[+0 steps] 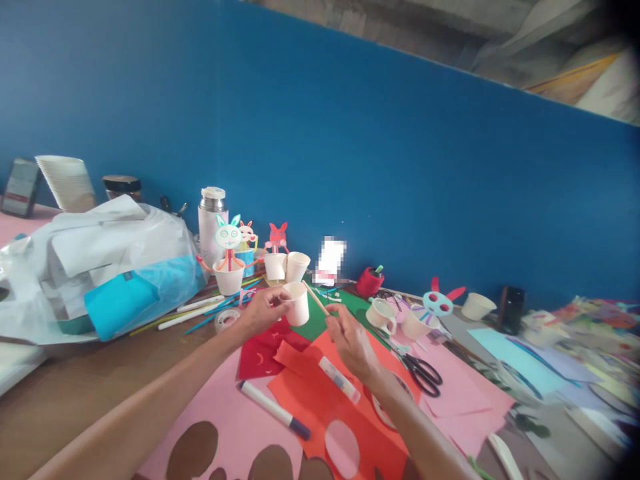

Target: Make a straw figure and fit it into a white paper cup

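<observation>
My left hand [265,308] pinches the cup [299,308] by its side; my right hand [353,340] grips the stick [317,299], its tip by the cup's rim.
Under the cup lie red paper [256,353] and green paper [361,305]. Nearer me than the cup, orange paper [286,387] and pink paper [220,407] cover much of the brown table [65,413]. Right of the cup are scissors [424,375]; left, a bag [173,243]; behind, the blue wall [300,133].

A: How do the arms lie?
B: The left forearm [155,399] and right forearm [420,420], both bare, converge toward the far edge of the tabletop [90,373].
A: And the hands?
B: The left hand [267,308] pinches between thumb and fingers. The right hand [351,339], near it but apart, shows its back, thumb and fingers closed in a grip.
</observation>
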A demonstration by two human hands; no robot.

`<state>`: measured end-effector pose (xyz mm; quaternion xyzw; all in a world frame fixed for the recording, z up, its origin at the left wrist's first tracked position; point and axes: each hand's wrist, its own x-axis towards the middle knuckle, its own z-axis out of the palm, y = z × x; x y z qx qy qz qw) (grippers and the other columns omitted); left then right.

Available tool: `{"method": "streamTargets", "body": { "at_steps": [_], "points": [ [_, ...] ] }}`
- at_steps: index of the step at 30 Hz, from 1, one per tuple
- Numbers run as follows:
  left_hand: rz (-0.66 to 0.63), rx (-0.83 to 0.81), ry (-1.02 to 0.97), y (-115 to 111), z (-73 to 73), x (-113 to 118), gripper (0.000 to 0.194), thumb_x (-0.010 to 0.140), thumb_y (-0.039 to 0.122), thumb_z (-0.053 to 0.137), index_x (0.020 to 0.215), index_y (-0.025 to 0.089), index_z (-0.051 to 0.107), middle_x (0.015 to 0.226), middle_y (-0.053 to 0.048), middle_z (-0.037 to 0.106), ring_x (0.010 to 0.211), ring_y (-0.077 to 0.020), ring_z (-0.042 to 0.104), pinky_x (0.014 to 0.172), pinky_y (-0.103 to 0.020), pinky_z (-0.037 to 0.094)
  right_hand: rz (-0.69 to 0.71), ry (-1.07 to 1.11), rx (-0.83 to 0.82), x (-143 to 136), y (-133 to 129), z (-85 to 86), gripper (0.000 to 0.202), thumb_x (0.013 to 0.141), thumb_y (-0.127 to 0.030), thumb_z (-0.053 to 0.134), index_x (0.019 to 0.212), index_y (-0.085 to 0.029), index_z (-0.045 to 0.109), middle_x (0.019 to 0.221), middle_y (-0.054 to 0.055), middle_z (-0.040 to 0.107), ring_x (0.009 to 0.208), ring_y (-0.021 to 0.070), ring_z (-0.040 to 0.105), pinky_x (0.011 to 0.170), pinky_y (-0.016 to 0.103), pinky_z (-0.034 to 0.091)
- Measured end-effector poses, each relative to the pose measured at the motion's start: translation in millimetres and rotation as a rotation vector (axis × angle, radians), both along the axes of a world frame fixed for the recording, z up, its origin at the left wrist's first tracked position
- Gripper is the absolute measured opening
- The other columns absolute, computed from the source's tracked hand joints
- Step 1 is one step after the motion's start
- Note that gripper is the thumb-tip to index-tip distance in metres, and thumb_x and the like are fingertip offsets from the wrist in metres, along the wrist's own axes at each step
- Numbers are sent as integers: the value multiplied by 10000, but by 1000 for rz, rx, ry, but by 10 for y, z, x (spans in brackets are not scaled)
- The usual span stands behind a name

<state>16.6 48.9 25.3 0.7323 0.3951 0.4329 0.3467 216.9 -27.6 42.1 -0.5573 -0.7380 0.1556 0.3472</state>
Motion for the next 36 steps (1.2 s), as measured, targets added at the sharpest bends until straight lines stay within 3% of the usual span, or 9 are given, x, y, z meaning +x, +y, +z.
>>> {"method": "streamTargets", "body": {
  "at_steps": [6, 9, 14, 16, 23, 28, 32, 36],
  "points": [
    [11, -201, -132, 87, -20, -85, 181, 727, 341, 531, 731, 163, 503, 473, 71, 485, 383, -85, 459, 382, -194, 383, -27, -187, 3, 12, 24, -64, 229, 901, -337, 311, 853, -210, 496, 557, -43, 466, 495, 116, 453, 501, 215, 272],
    [-4, -220, -196, 70, -19, -69, 184, 714, 328, 546, 758, 152, 515, 548, 43, 533, 450, -97, 507, 371, -192, 415, -52, -220, 8, 31, 35, -80, 229, 896, -343, 328, 837, -214, 508, 551, -41, 473, 509, 120, 464, 509, 214, 269],
    [22, -254, -241, 80, -56, -55, 370, 709, 290, 552, 1046, 137, 564, 680, 4, 574, 580, -118, 551, 418, -216, 495, -86, -234, 3, 53, 55, -84, 213, 885, -335, 348, 837, -219, 520, 555, -37, 502, 517, 122, 479, 509, 212, 259],
    [14, -265, -255, 88, -74, -48, 362, 703, 291, 567, 1029, 137, 590, 734, -15, 590, 618, -125, 564, 446, -229, 517, -85, -233, -4, 51, 56, -85, 207, 882, -329, 351, 840, -221, 523, 552, -39, 505, 508, 120, 475, 504, 212, 254],
    [37, -246, -258, 79, -56, -18, 245, 666, 302, 590, 827, 123, 638, 573, 21, 543, 519, -109, 530, 437, -226, 497, -68, -221, -8, 29, 32, -81, 212, 880, -333, 356, 838, -222, 532, 541, -45, 480, 491, 114, 455, 499, 210, 253],
    [48, -202, -146, 83, -55, -32, 222, 688, 312, 558, 769, 119, 633, 564, 24, 557, 455, -94, 530, 459, -213, 465, -61, -218, -3, 21, 34, -87, 212, 879, -333, 362, 835, -223, 538, 543, -45, 475, 491, 112, 452, 498, 208, 258],
    [76, -118, -50, 106, -99, -46, 251, 714, 330, 533, 794, 123, 651, 579, 0, 608, 519, -129, 567, 495, -221, 452, -62, -222, -4, 12, 39, -86, 215, 879, -335, 364, 832, -222, 540, 545, -46, 476, 493, 110, 451, 498, 207, 257],
    [100, -60, -28, 110, -124, -29, 329, 713, 323, 536, 933, 109, 653, 735, -49, 682, 589, -151, 591, 534, -236, 462, -57, -225, -5, 5, 30, -83, 227, 884, -338, 356, 837, -223, 546, 552, -45, 488, 500, 109, 459, 498, 205, 258]
  ]
}}
